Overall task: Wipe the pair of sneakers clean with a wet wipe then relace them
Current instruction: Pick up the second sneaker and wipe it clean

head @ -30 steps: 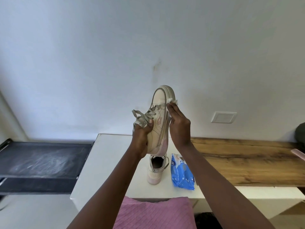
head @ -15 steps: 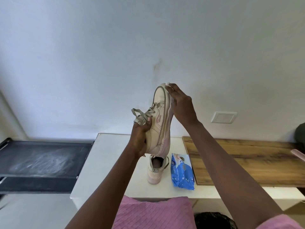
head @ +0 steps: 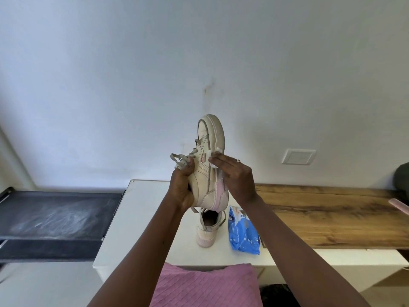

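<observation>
I hold a cream sneaker (head: 208, 138) with pink heel trim upright in the air, toe pointing up. My left hand (head: 182, 185) grips its tongue side and laces near the ankle. My right hand (head: 234, 173) presses a white wet wipe (head: 218, 151) with straight fingers against the sneaker's side by the sole. The second sneaker (head: 208, 229) stands on the white table (head: 141, 218) below, heel toward me. A blue pack of wet wipes (head: 243, 233) lies just right of it.
A wooden board (head: 332, 213) covers the table's right part. A dark shelf (head: 55, 216) sits to the left. A white wall plate (head: 298, 156) is on the wall. Pink fabric (head: 205, 286) lies at the near edge.
My right hand with the wipe slid up to the toe, then back down to the middle of the sneaker's side. My left hand kept its grip.
</observation>
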`<action>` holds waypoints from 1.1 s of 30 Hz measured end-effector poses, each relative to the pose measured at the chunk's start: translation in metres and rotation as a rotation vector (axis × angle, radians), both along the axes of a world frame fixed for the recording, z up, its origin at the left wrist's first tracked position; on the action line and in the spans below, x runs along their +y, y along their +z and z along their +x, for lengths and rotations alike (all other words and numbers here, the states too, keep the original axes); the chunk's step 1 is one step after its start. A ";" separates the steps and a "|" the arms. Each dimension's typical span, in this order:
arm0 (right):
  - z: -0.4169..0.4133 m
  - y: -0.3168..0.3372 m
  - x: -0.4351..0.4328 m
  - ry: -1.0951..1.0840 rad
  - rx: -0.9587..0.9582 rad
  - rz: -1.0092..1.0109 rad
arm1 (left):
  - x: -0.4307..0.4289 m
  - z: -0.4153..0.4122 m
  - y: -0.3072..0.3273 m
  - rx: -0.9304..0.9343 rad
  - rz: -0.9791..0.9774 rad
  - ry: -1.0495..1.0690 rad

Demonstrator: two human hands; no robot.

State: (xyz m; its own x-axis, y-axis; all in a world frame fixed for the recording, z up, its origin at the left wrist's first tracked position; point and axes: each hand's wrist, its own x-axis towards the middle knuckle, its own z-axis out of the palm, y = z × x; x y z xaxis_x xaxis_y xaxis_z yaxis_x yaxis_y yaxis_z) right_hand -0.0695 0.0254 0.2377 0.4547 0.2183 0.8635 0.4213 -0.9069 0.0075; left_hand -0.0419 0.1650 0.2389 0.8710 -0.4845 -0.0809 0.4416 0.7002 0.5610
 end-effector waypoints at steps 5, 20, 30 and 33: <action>0.006 0.009 -0.001 -0.131 -0.048 -0.075 | 0.001 0.000 -0.001 -0.064 0.114 0.033; 0.026 0.062 0.009 -0.301 0.032 0.029 | -0.006 -0.003 -0.001 -0.315 0.286 0.085; -0.004 -0.004 0.027 -0.075 -0.018 -0.102 | 0.002 -0.002 -0.004 -0.208 0.207 0.056; -0.002 -0.003 0.016 -0.062 -0.060 -0.222 | 0.004 -0.002 -0.004 -0.236 0.242 0.075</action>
State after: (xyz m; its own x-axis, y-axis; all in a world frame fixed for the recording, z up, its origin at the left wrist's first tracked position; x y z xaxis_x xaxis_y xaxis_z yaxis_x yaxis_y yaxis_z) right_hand -0.0720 0.0411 0.2348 0.4224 0.3790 0.8234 0.3577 -0.9044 0.2328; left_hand -0.0439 0.1686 0.2353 0.9120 -0.4095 0.0221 0.2320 0.5597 0.7956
